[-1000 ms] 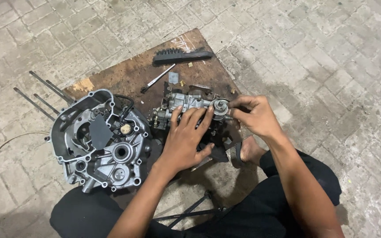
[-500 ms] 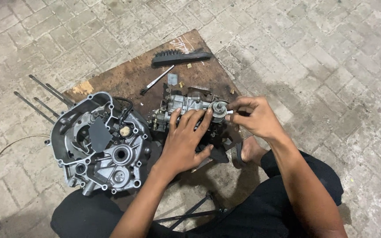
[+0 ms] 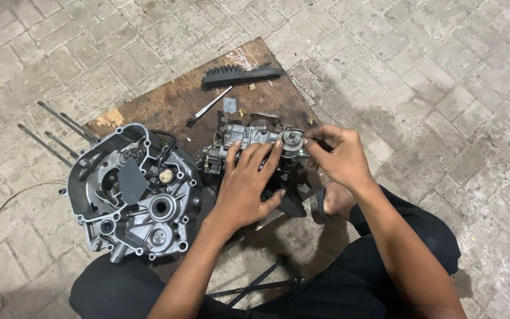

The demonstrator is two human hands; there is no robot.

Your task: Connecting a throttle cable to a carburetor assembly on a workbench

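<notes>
two hands are on the smaller engine part [image 3: 249, 145], which sits on the brown board [image 3: 172, 100] on the brick floor [image 3: 432, 71], just right of the big grey engine case [image 3: 134, 195]. the left hand [image 3: 248, 183] lies flat over the near side of the part, fingers spread apart and pressing down, not wrapped round anything. the right hand [image 3: 334, 155] has its fingertips pinched together on the small round knob [image 3: 291, 139] at the part's right end.

compared with a second ago, little has moved: the left hand sits in the same spot, holding the part steady, while the right hand's fingers have shifted slightly on the knob, as if twisting or working it. to my eye the job is stuck on that one fitting and the part has not been lifted or turned.

at the far edge of the board lies a black brush [image 3: 240, 75], and nearer, a thin screwdriver [image 3: 208, 108]. three long rods [image 3: 60, 130] stick out to the left behind the case. the person crouches, dark trousers at the near edge, one bare foot [image 3: 337, 204] just right of the board.
</notes>
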